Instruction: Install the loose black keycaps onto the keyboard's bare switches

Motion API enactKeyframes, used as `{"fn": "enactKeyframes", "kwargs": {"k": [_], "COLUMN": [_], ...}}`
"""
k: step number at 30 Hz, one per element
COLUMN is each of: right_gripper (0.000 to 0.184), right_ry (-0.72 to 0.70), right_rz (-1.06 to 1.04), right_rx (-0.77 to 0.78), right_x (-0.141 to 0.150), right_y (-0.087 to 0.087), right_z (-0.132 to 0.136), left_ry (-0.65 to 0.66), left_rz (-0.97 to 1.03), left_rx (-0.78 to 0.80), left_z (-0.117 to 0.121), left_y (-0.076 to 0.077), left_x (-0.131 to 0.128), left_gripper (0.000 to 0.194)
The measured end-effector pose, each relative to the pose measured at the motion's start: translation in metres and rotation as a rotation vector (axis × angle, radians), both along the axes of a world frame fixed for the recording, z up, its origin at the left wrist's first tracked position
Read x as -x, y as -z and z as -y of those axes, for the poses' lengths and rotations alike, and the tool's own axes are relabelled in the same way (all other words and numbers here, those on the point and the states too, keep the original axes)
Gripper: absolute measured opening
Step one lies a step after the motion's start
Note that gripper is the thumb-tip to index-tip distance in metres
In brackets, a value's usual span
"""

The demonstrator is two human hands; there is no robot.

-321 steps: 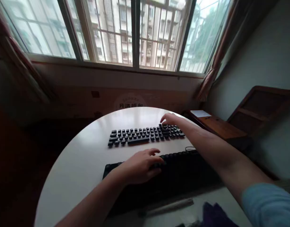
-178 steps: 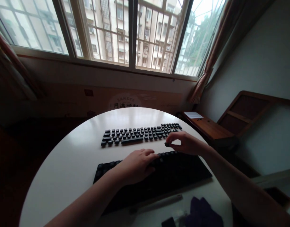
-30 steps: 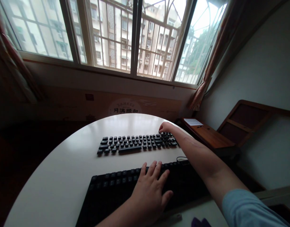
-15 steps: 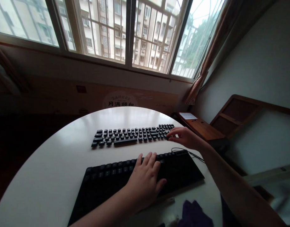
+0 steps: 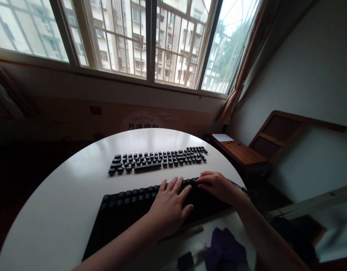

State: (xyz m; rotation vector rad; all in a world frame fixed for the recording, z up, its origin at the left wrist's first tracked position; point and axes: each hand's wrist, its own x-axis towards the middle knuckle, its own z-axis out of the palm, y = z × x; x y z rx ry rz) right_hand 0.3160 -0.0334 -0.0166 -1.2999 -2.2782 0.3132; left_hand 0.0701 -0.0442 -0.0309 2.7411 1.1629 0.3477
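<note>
A black keyboard (image 5: pixel 125 210) lies on the round white table (image 5: pixel 63 195) close to me. My left hand (image 5: pixel 170 207) rests flat on its middle, fingers stretched out and apart. My right hand (image 5: pixel 218 186) is bent over the keyboard's far right corner, fingertips pinched together and pressed down on the top row. What they hold is hidden. Beyond the keyboard, rows of loose black keycaps (image 5: pixel 158 160) are laid out on the table in keyboard order.
A purple cloth (image 5: pixel 225 252), a small black object (image 5: pixel 186 260) and a thin pale stick (image 5: pixel 194 230) lie at the table's near edge. The keyboard cable (image 5: pixel 241 188) runs off to the right. A wooden side table (image 5: pixel 238 152) with a paper (image 5: pixel 222 137) stands right, under the window.
My right hand reached to the right end of the loose keycaps, pinched there, then came back down onto the keyboard's far right corner. My left hand stayed flat on the keyboard.
</note>
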Motion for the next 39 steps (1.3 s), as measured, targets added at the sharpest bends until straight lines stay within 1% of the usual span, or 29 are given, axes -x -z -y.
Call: {"fn": "enactKeyframes", "kwargs": {"k": [9, 15, 18, 23, 25, 27, 28, 31, 34, 36, 39], "right_gripper": [0.017, 0.017, 0.017, 0.015, 0.014, 0.014, 0.014, 0.013, 0.014, 0.014, 0.012], "right_ry": [0.035, 0.03, 0.033, 0.029, 0.032, 0.04, 0.045, 0.06, 0.094, 0.094, 0.038], "right_rz": [0.069, 0.13, 0.212, 0.379, 0.421, 0.4, 0.358, 0.134, -0.045, -0.044, 0.064], "right_rx": [-0.04, -0.049, -0.049, -0.036, -0.041, -0.049, -0.052, -0.074, -0.154, -0.189, -0.151], "right_x": [0.004, 0.005, 0.008, 0.019, 0.022, 0.02, 0.018, 0.007, 0.0, 0.0, 0.004], "right_y": [0.0, -0.001, -0.005, -0.02, -0.022, -0.02, -0.017, -0.007, -0.002, -0.001, -0.001], "right_z": [0.005, 0.005, 0.003, 0.002, 0.002, 0.003, 0.004, 0.005, 0.006, 0.007, 0.008], "left_ry": [0.007, 0.012, 0.007, 0.005, 0.003, 0.001, -0.001, 0.0, 0.003, 0.003, 0.001], "left_rz": [-0.003, 0.015, 0.013, 0.003, -0.007, -0.018, -0.018, -0.016, -0.023, -0.022, -0.004], "left_rx": [-0.002, -0.022, -0.016, 0.01, 0.012, 0.012, 0.011, 0.009, 0.013, 0.012, 0.005], "left_z": [0.0, -0.001, -0.001, 0.0, 0.0, 0.0, 0.0, 0.001, 0.0, 0.0, 0.0], "left_y": [0.0, 0.004, 0.004, 0.0, -0.001, -0.002, -0.002, -0.003, -0.004, -0.003, -0.001], "left_x": [-0.001, 0.0, 0.0, 0.0, -0.001, -0.001, -0.001, -0.001, 0.0, 0.0, 0.0], "left_gripper": [0.067, 0.067, 0.067, 0.067, 0.067, 0.068, 0.068, 0.068, 0.069, 0.068, 0.067]}}
